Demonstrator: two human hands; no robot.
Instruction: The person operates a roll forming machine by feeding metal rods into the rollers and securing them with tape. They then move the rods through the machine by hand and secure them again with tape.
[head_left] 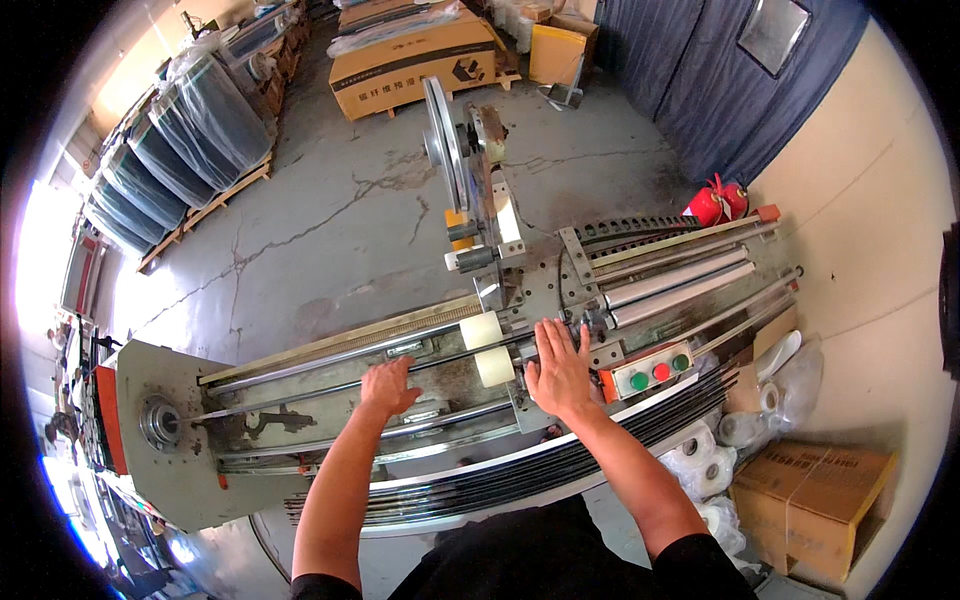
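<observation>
Head view — left hand [390, 386] curled, seemingly grasping the thin rod [437, 360] that runs between the cream rollers [494, 368], right hand [558, 375] flat, fingers released, over the carriage [535, 287] — likely positioning, next move calling for steady alignment.

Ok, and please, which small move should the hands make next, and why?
Probably the right hand should move slightly away from the cream rollers: it lies spread right beside them, and the thin rod passes between them. The left hand is at the rod, on the rollers' other side.
</observation>
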